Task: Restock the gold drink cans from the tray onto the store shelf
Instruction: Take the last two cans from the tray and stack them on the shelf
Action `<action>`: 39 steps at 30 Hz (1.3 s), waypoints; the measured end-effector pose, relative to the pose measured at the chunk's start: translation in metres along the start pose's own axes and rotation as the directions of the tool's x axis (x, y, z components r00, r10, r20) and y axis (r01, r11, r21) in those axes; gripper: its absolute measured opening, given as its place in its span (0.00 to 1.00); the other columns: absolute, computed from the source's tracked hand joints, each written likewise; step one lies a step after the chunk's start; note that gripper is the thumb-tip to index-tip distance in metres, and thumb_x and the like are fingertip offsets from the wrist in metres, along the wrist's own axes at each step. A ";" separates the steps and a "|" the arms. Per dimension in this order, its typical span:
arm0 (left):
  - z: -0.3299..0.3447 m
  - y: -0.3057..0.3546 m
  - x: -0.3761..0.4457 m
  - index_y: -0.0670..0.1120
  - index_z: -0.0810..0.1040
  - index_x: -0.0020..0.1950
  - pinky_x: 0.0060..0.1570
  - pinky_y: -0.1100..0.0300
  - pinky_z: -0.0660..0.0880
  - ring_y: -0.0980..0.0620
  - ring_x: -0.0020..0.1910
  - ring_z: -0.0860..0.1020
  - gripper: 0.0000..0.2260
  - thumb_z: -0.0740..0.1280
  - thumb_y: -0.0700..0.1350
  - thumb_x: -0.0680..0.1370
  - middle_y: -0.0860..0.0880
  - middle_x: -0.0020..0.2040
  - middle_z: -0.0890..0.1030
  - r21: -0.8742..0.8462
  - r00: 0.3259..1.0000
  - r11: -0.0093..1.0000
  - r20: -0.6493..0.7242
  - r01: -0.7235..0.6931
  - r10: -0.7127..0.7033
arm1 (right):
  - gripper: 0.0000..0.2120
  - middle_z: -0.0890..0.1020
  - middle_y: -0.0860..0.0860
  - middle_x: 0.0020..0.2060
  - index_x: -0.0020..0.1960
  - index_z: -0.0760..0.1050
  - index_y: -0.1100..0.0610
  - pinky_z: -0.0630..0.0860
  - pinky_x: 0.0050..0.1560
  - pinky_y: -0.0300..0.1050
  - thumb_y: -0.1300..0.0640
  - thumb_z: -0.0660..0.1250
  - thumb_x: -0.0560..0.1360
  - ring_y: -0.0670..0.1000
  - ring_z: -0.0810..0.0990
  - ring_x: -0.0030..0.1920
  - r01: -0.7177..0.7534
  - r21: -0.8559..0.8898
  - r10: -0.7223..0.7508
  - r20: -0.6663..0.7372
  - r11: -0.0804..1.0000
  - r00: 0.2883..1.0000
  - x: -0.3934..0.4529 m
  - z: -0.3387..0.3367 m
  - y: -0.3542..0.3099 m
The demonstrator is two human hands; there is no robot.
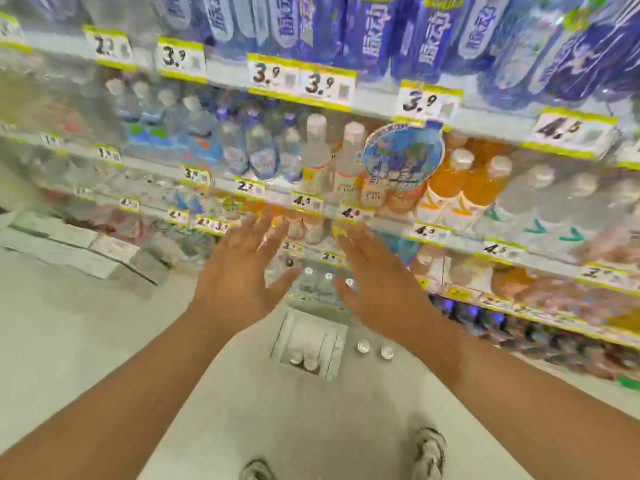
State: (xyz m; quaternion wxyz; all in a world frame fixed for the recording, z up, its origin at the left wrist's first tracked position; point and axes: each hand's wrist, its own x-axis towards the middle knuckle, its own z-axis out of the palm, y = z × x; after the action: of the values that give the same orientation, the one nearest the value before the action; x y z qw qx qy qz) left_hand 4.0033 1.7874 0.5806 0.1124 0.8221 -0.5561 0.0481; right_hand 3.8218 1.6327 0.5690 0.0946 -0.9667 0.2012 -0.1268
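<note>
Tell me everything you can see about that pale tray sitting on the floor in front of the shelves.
The tray is a shallow, pale, boxy carton, cardboard or plastic-wrapped by its look, lying flat on the light floor before the bottom shelf. Blur hides its details. Two cans stand in its near end, only their silvery tops showing; the rest of it looks empty. Two more cans stand on the floor just beside it. Neither hand touches it: the left hand and right hand are spread open above it.

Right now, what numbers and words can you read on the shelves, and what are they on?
"3.9": yellow-edged price tags on the upper shelf rail.
"4.5": price tag at right, and tags on the rail above the hands.
"2.2": tag, lower rail.
Blue bottle labels: Chinese characters, too blurred.
Round blue sign: unreadable.
</note>
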 end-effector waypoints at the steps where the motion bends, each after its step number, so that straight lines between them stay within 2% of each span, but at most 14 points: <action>1: 0.015 -0.006 -0.009 0.48 0.65 0.78 0.73 0.43 0.62 0.40 0.77 0.63 0.32 0.59 0.63 0.79 0.41 0.77 0.67 -0.016 1.000 1.000 0.004 -0.017 0.017 | 0.31 0.66 0.59 0.76 0.75 0.68 0.63 0.63 0.75 0.57 0.47 0.65 0.76 0.61 0.63 0.77 -0.014 0.016 0.014 0.015 1.000 1.000 -0.006 0.017 -0.007; 5: 0.084 -0.023 -0.042 0.50 0.64 0.79 0.75 0.43 0.58 0.43 0.80 0.55 0.31 0.58 0.63 0.80 0.43 0.80 0.61 -0.022 0.999 0.999 0.038 -0.027 0.028 | 0.32 0.62 0.58 0.78 0.77 0.65 0.61 0.60 0.75 0.62 0.42 0.59 0.80 0.59 0.56 0.79 -0.057 0.022 0.056 0.050 0.998 0.997 -0.029 0.087 -0.019; 8: 0.142 -0.035 -0.067 0.48 0.67 0.78 0.73 0.41 0.61 0.42 0.79 0.59 0.30 0.61 0.61 0.80 0.42 0.79 0.64 -0.078 1.000 0.997 0.026 -0.001 0.003 | 0.33 0.61 0.57 0.79 0.78 0.64 0.59 0.57 0.76 0.61 0.40 0.58 0.80 0.59 0.54 0.80 -0.053 -0.024 0.055 0.089 0.998 0.995 -0.037 0.144 -0.017; 10: 0.188 -0.043 -0.083 0.47 0.67 0.77 0.73 0.41 0.62 0.41 0.78 0.60 0.29 0.60 0.61 0.80 0.41 0.78 0.65 -0.090 0.999 0.996 0.048 0.026 -0.022 | 0.34 0.56 0.54 0.80 0.79 0.60 0.58 0.52 0.78 0.58 0.39 0.56 0.80 0.57 0.50 0.81 -0.058 -0.029 0.061 0.139 0.998 0.988 -0.049 0.190 -0.009; 12: 0.238 -0.051 -0.100 0.47 0.67 0.77 0.72 0.41 0.63 0.41 0.78 0.60 0.30 0.60 0.61 0.80 0.42 0.78 0.65 -0.100 0.996 0.994 0.073 0.053 -0.046 | 0.34 0.54 0.54 0.81 0.80 0.58 0.57 0.52 0.79 0.56 0.40 0.55 0.80 0.55 0.48 0.81 -0.057 -0.020 0.060 0.177 0.998 0.982 -0.064 0.242 0.000; 15: 0.320 -0.058 -0.124 0.48 0.66 0.78 0.73 0.41 0.61 0.42 0.79 0.60 0.30 0.60 0.60 0.80 0.44 0.79 0.64 -0.121 0.992 0.990 0.113 0.065 -0.052 | 0.34 0.55 0.54 0.81 0.80 0.58 0.57 0.53 0.79 0.54 0.40 0.56 0.80 0.54 0.48 0.81 -0.084 0.006 0.081 0.214 0.996 0.973 -0.090 0.323 0.016; 18: 0.404 -0.066 -0.148 0.48 0.67 0.78 0.74 0.43 0.60 0.44 0.79 0.60 0.30 0.60 0.61 0.80 0.45 0.79 0.64 -0.126 0.988 0.988 0.142 0.084 -0.066 | 0.33 0.60 0.54 0.79 0.78 0.62 0.58 0.56 0.78 0.53 0.40 0.55 0.80 0.55 0.54 0.80 -0.103 -0.003 0.101 0.242 0.995 0.965 -0.112 0.405 0.034; 21: 0.486 -0.075 -0.168 0.49 0.66 0.78 0.74 0.43 0.60 0.44 0.79 0.60 0.30 0.61 0.61 0.79 0.45 0.79 0.64 -0.128 0.982 0.988 0.176 0.090 -0.067 | 0.32 0.59 0.53 0.80 0.79 0.61 0.57 0.51 0.78 0.50 0.41 0.56 0.80 0.53 0.52 0.80 -0.108 0.027 0.096 0.283 0.994 0.954 -0.130 0.486 0.053; 26: 0.607 -0.097 -0.186 0.49 0.67 0.77 0.73 0.42 0.62 0.42 0.77 0.63 0.30 0.63 0.61 0.78 0.44 0.78 0.66 -0.098 0.977 0.993 0.210 0.069 -0.048 | 0.33 0.61 0.53 0.79 0.78 0.62 0.58 0.50 0.76 0.47 0.41 0.57 0.80 0.53 0.54 0.80 -0.061 0.020 0.052 0.311 0.998 0.949 -0.146 0.605 0.087; 29: 0.662 -0.113 -0.188 0.50 0.68 0.77 0.74 0.42 0.62 0.43 0.78 0.63 0.30 0.62 0.62 0.78 0.44 0.78 0.67 -0.060 0.973 0.994 0.216 0.091 -0.076 | 0.33 0.55 0.52 0.81 0.80 0.57 0.57 0.48 0.79 0.47 0.42 0.56 0.80 0.52 0.48 0.81 -0.038 0.029 0.026 0.339 0.999 0.941 -0.146 0.657 0.104; 32: 0.700 -0.125 -0.187 0.51 0.66 0.78 0.75 0.44 0.61 0.44 0.78 0.61 0.31 0.60 0.64 0.78 0.45 0.78 0.66 -0.049 0.968 0.991 0.226 0.123 -0.109 | 0.33 0.49 0.50 0.81 0.81 0.51 0.55 0.40 0.77 0.44 0.42 0.54 0.82 0.49 0.42 0.81 -0.007 0.048 -0.011 0.372 0.999 0.928 -0.145 0.695 0.120; 39: 0.744 -0.130 -0.178 0.55 0.63 0.79 0.75 0.52 0.60 0.51 0.79 0.58 0.35 0.55 0.71 0.75 0.51 0.79 0.63 -0.049 0.937 0.988 0.328 0.146 -0.122 | 0.35 0.50 0.49 0.81 0.82 0.50 0.53 0.42 0.75 0.41 0.41 0.57 0.81 0.48 0.44 0.81 0.085 0.122 -0.134 0.481 0.989 0.866 -0.149 0.738 0.138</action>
State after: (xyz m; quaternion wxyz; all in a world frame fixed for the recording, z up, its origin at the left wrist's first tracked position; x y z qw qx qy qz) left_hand 4.0225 1.8173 -0.1941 0.0524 0.8500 -0.5112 -0.1158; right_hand 3.8489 1.6675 -0.1952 0.1817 -0.9714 0.1092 0.1065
